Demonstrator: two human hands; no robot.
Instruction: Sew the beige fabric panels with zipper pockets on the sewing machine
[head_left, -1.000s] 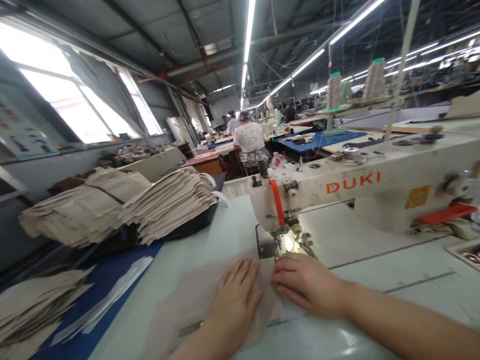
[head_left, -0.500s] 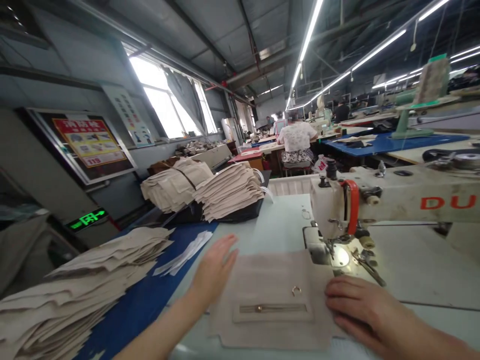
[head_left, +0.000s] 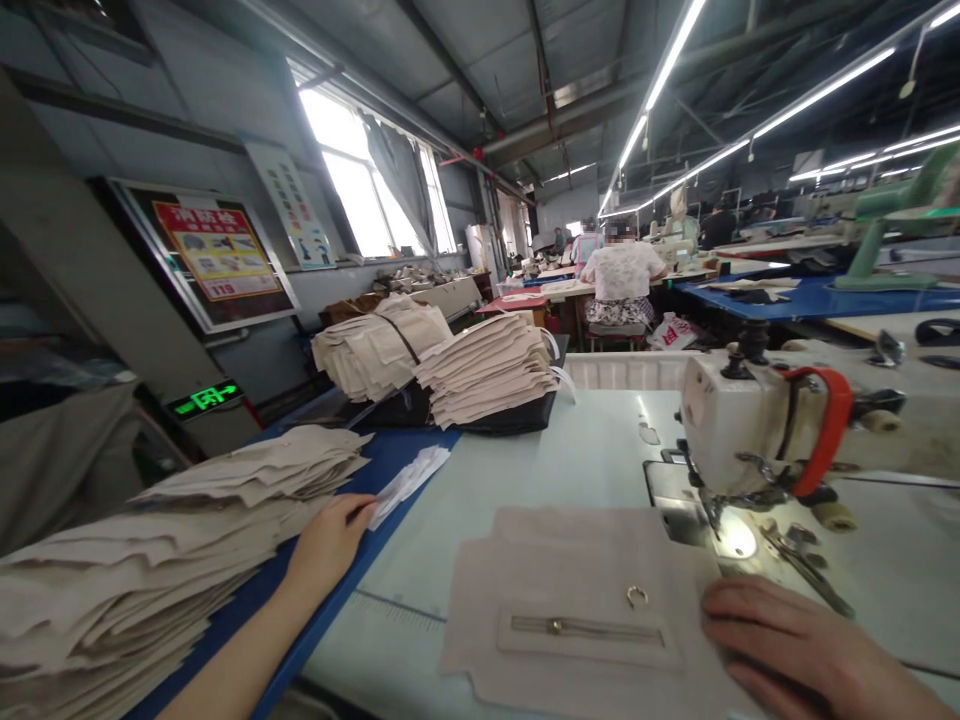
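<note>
Poster, red and yellow, framed on the wall; exit sign, green-lit, below it; loose stack of beige pieces, fanned, on a blue sheet; left hand, reaching over the sheet, fingertips at the near end of the white strips, fingers close together; cannot tell whether they are clamped on them; bundle of beige pieces, tied with a dark band; white strips, flat on the sheet, long axis slanting from the hand away and to the right; second stack, on black material; beige panel, flat on the pale table, in front of the machine and left of its needle; zip in the panel, long axis left to right, dipping slightly rightward, slider toward the left end; metal ring, above the zip's right half, its gap facing the near side; machine, lamp lit; right hand, palm down at the panel's right edge, fingers together; cannot tell whether it pinches the edge.
</note>
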